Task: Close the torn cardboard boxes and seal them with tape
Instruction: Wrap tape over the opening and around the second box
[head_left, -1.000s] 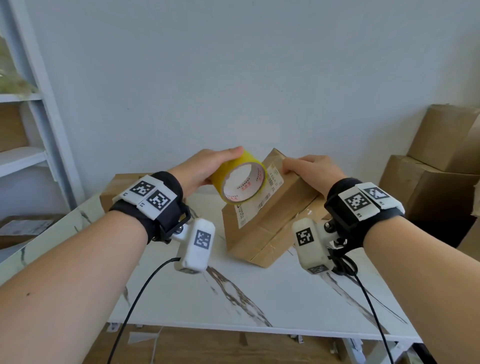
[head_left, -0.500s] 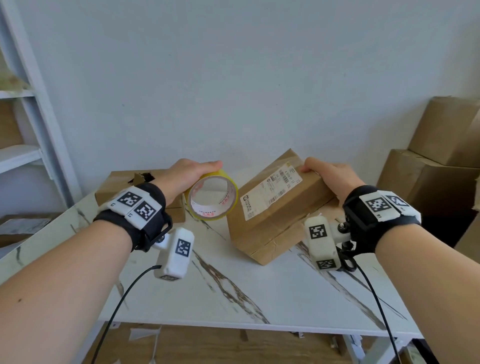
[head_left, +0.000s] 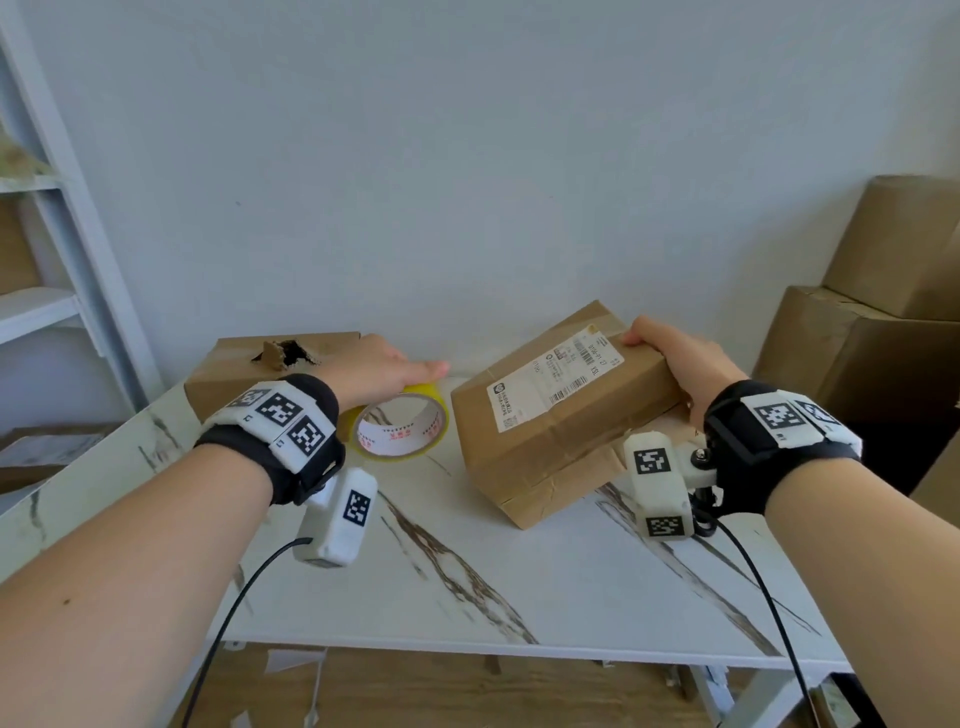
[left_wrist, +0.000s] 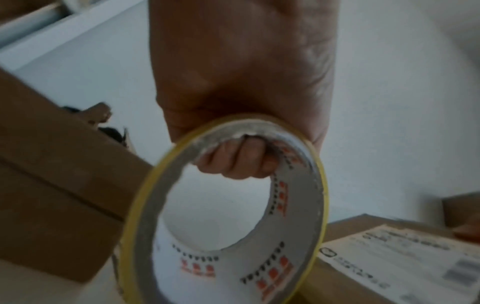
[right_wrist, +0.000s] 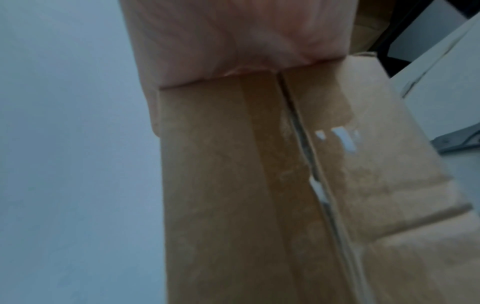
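My left hand (head_left: 384, 371) grips a roll of yellow tape (head_left: 402, 431) from above, low over the table between two boxes; in the left wrist view its fingers (left_wrist: 236, 162) curl through the roll's core (left_wrist: 223, 222). My right hand (head_left: 675, 358) holds the far right end of a brown cardboard box with a white label (head_left: 561, 410), which stands tilted on the table. The right wrist view shows that box's taped seam (right_wrist: 298, 144), split in places. A second box with a torn hole in its top (head_left: 280, 358) sits behind my left wrist.
The white marble-patterned table (head_left: 519, 582) has bare surface in front of the boxes. Larger cardboard boxes (head_left: 872, 332) are stacked at the right, beside the table. A white shelf unit (head_left: 47, 249) stands at the left. A pale wall is close behind.
My left hand has carried the tape roll left and down, away from the labelled box, to just above the table. My right hand kept its hold on the box.
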